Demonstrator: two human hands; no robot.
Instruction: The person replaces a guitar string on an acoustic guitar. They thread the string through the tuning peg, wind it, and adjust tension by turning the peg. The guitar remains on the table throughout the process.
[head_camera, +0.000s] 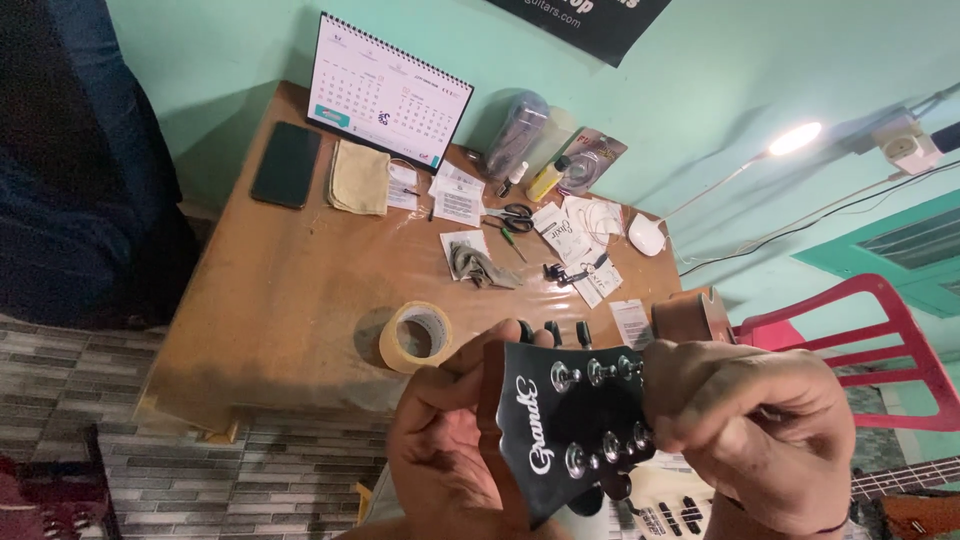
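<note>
Brown wooden table (290, 300) under a teal wall

A tan roll of tape (416, 337) lies near its front edge; a black phone (286, 164) and beige folded cloth (360, 177) lie at the far left, before a standing white desk calendar (388, 92); black-handled scissors (514, 217) lie mid-back; a red plastic chair (868, 350) stands right.

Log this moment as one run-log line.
left hand: grips black guitar headstock edge | right hand: fingers at tuning pegs | tape roll on wooden table
</note>
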